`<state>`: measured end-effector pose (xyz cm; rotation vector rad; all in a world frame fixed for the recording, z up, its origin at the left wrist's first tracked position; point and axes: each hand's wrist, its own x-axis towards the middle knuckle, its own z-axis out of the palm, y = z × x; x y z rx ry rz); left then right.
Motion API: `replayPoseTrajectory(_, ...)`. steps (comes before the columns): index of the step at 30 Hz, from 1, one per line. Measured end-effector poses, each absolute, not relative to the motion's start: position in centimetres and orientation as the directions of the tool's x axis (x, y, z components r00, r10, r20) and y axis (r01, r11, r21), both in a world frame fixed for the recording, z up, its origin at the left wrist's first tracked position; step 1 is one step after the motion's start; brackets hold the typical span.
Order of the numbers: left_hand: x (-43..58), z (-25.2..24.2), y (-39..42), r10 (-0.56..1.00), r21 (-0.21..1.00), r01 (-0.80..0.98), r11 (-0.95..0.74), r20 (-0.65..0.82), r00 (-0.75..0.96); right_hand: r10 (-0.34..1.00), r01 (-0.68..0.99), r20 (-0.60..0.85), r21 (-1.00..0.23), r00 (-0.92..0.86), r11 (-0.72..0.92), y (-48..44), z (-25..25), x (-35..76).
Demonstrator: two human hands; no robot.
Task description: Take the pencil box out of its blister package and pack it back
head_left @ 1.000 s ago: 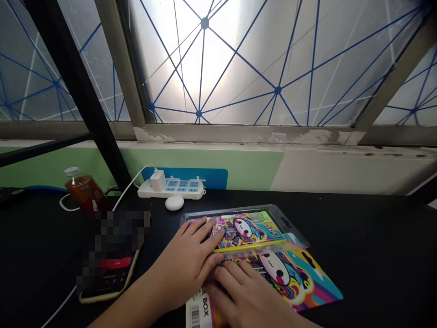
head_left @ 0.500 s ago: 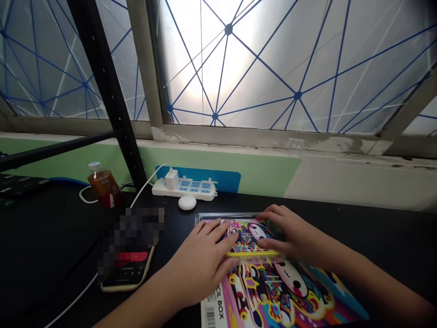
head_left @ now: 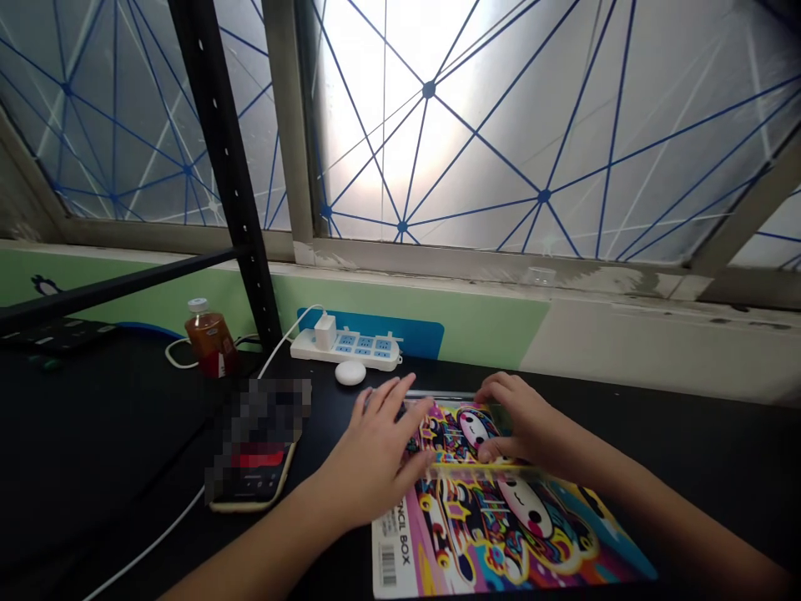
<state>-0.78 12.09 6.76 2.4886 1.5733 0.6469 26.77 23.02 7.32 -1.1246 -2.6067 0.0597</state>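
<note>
Left hand (head_left: 375, 455) and right hand (head_left: 522, 421) — both on the pencil box (head_left: 501, 534)

A flat rectangular card sleeve (head_left: 506, 534), printed in pink, yellow and blue with a wide-eyed white-faced cartoon character, lies face up, with "PENCIL BOX" and a barcode along its near left edge. A clear plastic blister shell (head_left: 494, 413), holding a matching yellow-edged printed case (head_left: 454, 430), rests flat across the sleeve's far end, overlapping it and partly hidden behind both hands.
</note>
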Motion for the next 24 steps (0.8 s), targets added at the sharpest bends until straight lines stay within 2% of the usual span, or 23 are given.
replayPoseTrajectory(5, -1.7, 6.5, 13.1, 0.904, 0.400, 0.838, -0.372, 0.360, 0.230, 0.702, 0.745, 0.402, -0.068, -0.588, 0.663, 20.5, 7.7, 26.2)
replayPoseTrajectory(9, -1.7, 8.6, 12.3, 0.864, 0.398, 0.823, -0.405, 0.461, 0.202, 0.593, 0.715, 0.519, 0.050, -0.615, 0.698, 17.9, 8.9, 26.2)
replayPoseTrajectory(13, -1.0, 9.9, 8.4, 0.777, 0.300, 0.788, -0.537, 0.538, 0.325, 0.371, 0.668, 0.639, 0.312, -0.674, 0.676, 13.8, 10.1, 27.8)
replayPoseTrajectory(14, -0.7, 9.7, 7.1, 0.743, 0.227, 0.802, -0.553, 0.570, 0.351, 0.316, 0.648, 0.646, 0.371, -0.695, 0.665, 12.6, 10.0, 28.3)
replayPoseTrajectory(16, -0.4, 8.3, 4.7, 0.694, 0.108, 0.822, -0.559, 0.604, 0.392, 0.256, 0.595, 0.626, 0.421, -0.737, 0.685, 10.2, 9.4, 29.4)
replayPoseTrajectory(17, -0.2, 7.2, 3.7, 0.695, 0.091, 0.833, -0.546, 0.605, 0.390, 0.244, 0.567, 0.607, 0.422, -0.756, 0.707, 9.1, 8.9, 29.8)
replayPoseTrajectory(19, 0.2, 4.9, 2.3, 0.707, 0.132, 0.826, -0.548, 0.601, 0.373, 0.232, 0.521, 0.568, 0.420, -0.790, 0.744, 7.7, 7.5, 30.4)
replayPoseTrajectory(21, 0.6, 2.9, 1.5, 0.769, 0.238, 0.823, -0.516, 0.551, 0.323, 0.235, 0.505, 0.544, 0.422, -0.805, 0.753, 7.0, 6.1, 30.6)
replayPoseTrajectory(24, 1.3, 1.6, 1.1, 0.908, 0.449, 0.812, -0.374, 0.358, 0.220, 0.271, 0.523, 0.533, 0.406, -0.802, 0.749, 7.0, 4.6, 30.4)
